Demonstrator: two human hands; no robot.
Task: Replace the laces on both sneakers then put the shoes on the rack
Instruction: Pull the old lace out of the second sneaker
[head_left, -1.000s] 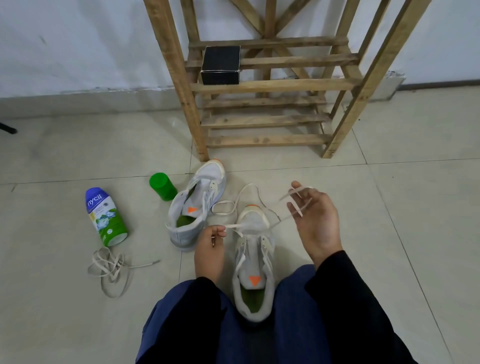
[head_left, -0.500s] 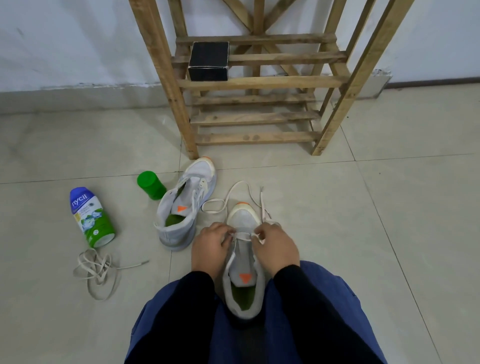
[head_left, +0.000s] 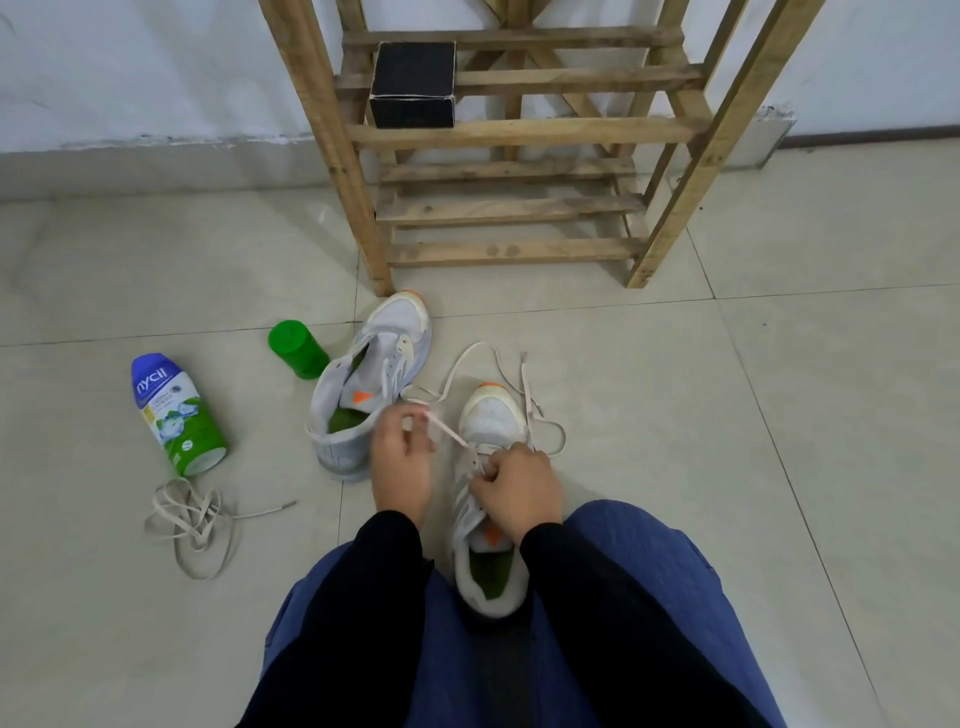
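Note:
A grey sneaker (head_left: 491, 421) with an orange toe tip and green insole stands on the floor between my knees. A pale lace (head_left: 470, 364) runs through its front eyelets and loops out past the toe. My left hand (head_left: 402, 457) pinches one strand and holds it taut to the left. My right hand (head_left: 519, 486) grips the lace at the eyelets on the sneaker's right side. The second sneaker (head_left: 371, 374) lies just left, without a lace, toe toward the wooden rack (head_left: 511, 132).
A loose lace (head_left: 189, 519) lies bundled on the tiles at the left. Beside it are a lying powder bottle (head_left: 174, 413) and a green cap (head_left: 296, 348). A black box (head_left: 413, 85) sits on a rack shelf. My legs fill the bottom of the view.
My right hand dropped from holding the lace high down onto the sneaker's eyelets. My left hand has now drawn a strand out to the left.

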